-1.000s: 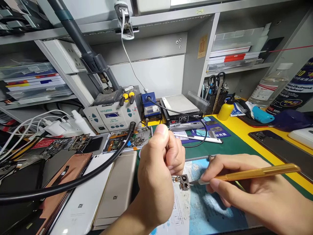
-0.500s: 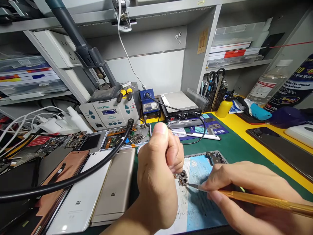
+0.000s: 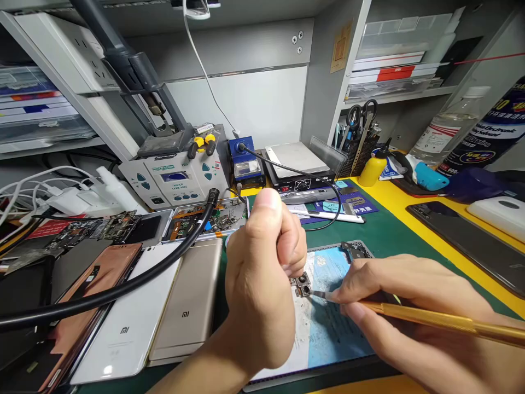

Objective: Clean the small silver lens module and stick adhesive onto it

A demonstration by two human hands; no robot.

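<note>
In the middle of the view a small dual-lens phone camera module (image 3: pixel 302 283) shows just beyond my left hand (image 3: pixel 262 279). That hand is closed, thumb on top and fingers curled. Its fingertips are turned away, so what they grip is hidden, as is the module's left part. My right hand (image 3: pixel 394 295) is closed round a craft knife (image 3: pixel 430 317) with a golden handle. The thin blade points left, and its tip is at the module's right edge. Under both hands lies a blue and white work pad (image 3: pixel 332 328); a dark phone part (image 3: pixel 356 250) rests at its far edge.
Left of my hands lie a gold phone back (image 3: pixel 188 306), a white phone back (image 3: pixel 127 317) and a black hose (image 3: pixel 164 279) across them. Behind stand a hot-air station (image 3: pixel 176 180) and a hot plate (image 3: pixel 297 161). A black phone (image 3: pixel 467 241) lies at right.
The camera view has shifted slightly, so the bench and shelves appear a little higher and further left. Both hands keep their grip, and the blade tip stays at the module's edge.
</note>
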